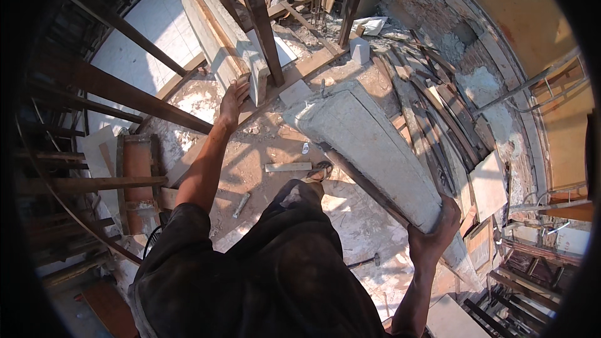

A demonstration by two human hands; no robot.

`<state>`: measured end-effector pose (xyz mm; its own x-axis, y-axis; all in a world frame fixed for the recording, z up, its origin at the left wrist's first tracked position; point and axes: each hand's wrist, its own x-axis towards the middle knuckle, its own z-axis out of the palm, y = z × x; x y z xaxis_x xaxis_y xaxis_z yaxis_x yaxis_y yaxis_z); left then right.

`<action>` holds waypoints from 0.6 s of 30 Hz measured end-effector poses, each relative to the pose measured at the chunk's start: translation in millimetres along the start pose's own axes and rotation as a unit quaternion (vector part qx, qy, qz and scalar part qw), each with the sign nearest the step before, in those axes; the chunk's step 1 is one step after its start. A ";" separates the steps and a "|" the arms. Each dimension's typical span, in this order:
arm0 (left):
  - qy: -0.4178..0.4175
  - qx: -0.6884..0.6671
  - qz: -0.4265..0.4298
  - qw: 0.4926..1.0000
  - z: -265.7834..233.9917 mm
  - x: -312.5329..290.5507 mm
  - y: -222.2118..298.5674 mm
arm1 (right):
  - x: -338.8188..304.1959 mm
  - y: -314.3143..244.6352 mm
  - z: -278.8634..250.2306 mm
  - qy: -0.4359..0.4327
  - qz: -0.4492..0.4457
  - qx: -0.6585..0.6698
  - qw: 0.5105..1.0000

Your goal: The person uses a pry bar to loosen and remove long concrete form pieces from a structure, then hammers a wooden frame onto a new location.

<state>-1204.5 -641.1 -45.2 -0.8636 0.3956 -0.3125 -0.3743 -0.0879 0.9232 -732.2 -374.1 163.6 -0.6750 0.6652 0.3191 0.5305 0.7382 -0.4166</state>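
Observation:
A long, cement-stained formwork panel (369, 150) stands tilted on my right side, running from the middle of the floor toward my body. My right hand (435, 228) grips its near end, the thumb lying along the top edge. Ahead on the left, my left hand (233, 101) reaches out with its fingers curled on the lower edge of a second panel. That wooden panel (216, 40) leans upright among the posts, whitish with cement. Part of the left fingers is hidden behind its edge.
Dark posts (260, 22) rise ahead, with slanting beams (134, 91) on the left. A pile of loose boards (432, 109) lies to the right. A hammer (376, 259), a short wood strip (288, 167) and rubble are on the floor. Metal scaffold bars (532, 91) stand far right.

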 end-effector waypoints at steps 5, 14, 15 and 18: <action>-0.145 0.092 0.134 0.976 63.8 -101.1 38.9 | -44.9 -14.6 -29.6 0.012 -0.022 0.008 1.000; -0.417 0.256 0.080 0.868 34.5 -160.8 68.9 | -113.8 -48.5 -55.1 -0.044 -0.021 0.032 0.998; -0.401 0.200 0.045 0.893 26.7 -161.2 77.4 | -117.4 -52.3 -56.7 -0.045 -0.017 0.025 0.999; -0.281 0.179 0.044 0.942 -0.2 -123.6 62.6 | -126.0 -46.9 -64.2 -0.043 -0.015 0.036 0.998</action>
<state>-1121.3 -695.7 51.2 -0.5331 0.8313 -0.1573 -0.0852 0.1323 0.9875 -639.2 -485.3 197.6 -0.7334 0.6281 0.2601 0.4728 0.7462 -0.4687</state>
